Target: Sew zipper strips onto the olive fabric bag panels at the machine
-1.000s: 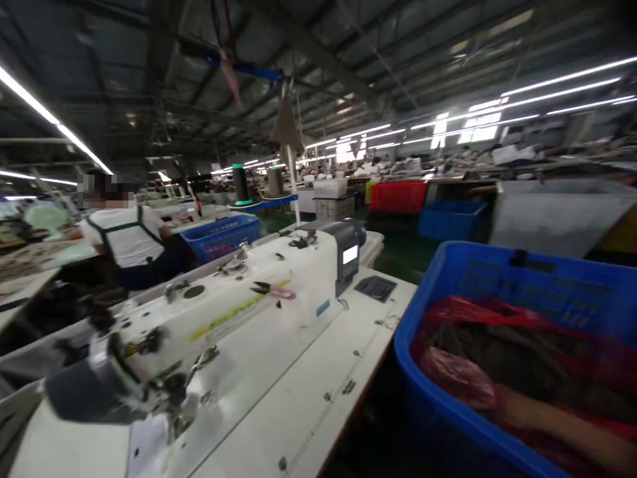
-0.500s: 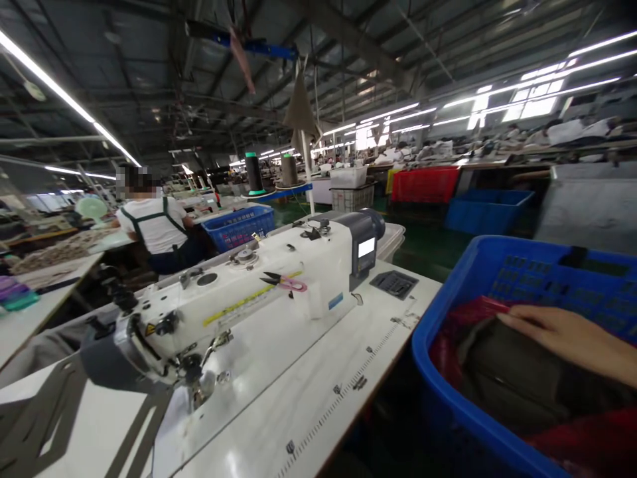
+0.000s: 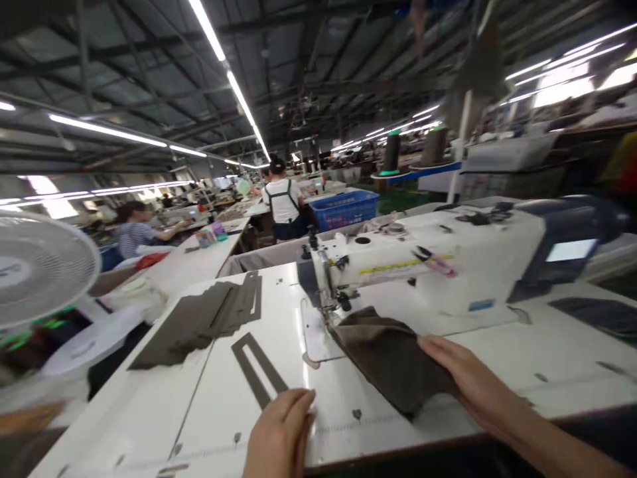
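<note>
My right hand [image 3: 460,365] is closed on the edge of a dark olive-brown fabric piece [image 3: 388,352], which lies on the white sewing table. The fabric's far end reaches beside the needle area of the white sewing machine [image 3: 398,259]. At the front of the table, my left hand [image 3: 281,431] has its fingers curled together over the lower end of a narrow dark fabric piece with a long slot [image 3: 253,365]. That end is hidden under the fingers. Further left lies a fanned stack of similar dark fabric pieces [image 3: 199,325].
Pink-handled thread snips [image 3: 435,262] rest on the machine's arm. Thread cones [image 3: 391,153] stand on a blue holder behind it. A white fan [image 3: 44,265] is at the left. A person [image 3: 283,206] in a white top works ahead, near a blue crate [image 3: 346,209].
The view has swung left, away from the blue basket. My right hand has brought dark fabric from the basket onto the table by the machine. My left hand has come into view.
</note>
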The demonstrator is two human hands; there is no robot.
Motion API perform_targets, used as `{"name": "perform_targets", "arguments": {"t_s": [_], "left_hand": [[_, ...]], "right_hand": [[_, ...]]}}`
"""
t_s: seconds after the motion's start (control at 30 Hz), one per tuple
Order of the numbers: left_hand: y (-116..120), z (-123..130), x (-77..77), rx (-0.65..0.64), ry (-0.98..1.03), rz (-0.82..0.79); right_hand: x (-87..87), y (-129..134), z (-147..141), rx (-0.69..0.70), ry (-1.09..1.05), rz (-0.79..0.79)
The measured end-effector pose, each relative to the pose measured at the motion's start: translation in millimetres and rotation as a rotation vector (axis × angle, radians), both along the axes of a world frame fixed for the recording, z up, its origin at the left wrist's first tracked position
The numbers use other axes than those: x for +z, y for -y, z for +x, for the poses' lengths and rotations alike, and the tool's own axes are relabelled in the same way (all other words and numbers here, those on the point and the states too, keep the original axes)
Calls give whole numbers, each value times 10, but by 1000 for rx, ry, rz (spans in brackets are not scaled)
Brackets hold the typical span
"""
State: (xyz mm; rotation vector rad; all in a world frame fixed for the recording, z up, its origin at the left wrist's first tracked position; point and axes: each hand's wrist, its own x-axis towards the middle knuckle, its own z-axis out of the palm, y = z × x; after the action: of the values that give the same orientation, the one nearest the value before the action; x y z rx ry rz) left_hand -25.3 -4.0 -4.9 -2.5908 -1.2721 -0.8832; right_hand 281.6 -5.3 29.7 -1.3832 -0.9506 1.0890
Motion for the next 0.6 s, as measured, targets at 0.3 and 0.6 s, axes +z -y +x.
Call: {"name": "perform_targets", "arguments": {"t_s": [0.3, 0.6], "left_hand": [[-299, 576, 135, -65, 58, -354], [-681, 213, 472, 141, 573, -352]], "right_hand": [[-316, -258, 125, 32, -114, -139], [-216, 320, -526, 654, 854, 696]]}}
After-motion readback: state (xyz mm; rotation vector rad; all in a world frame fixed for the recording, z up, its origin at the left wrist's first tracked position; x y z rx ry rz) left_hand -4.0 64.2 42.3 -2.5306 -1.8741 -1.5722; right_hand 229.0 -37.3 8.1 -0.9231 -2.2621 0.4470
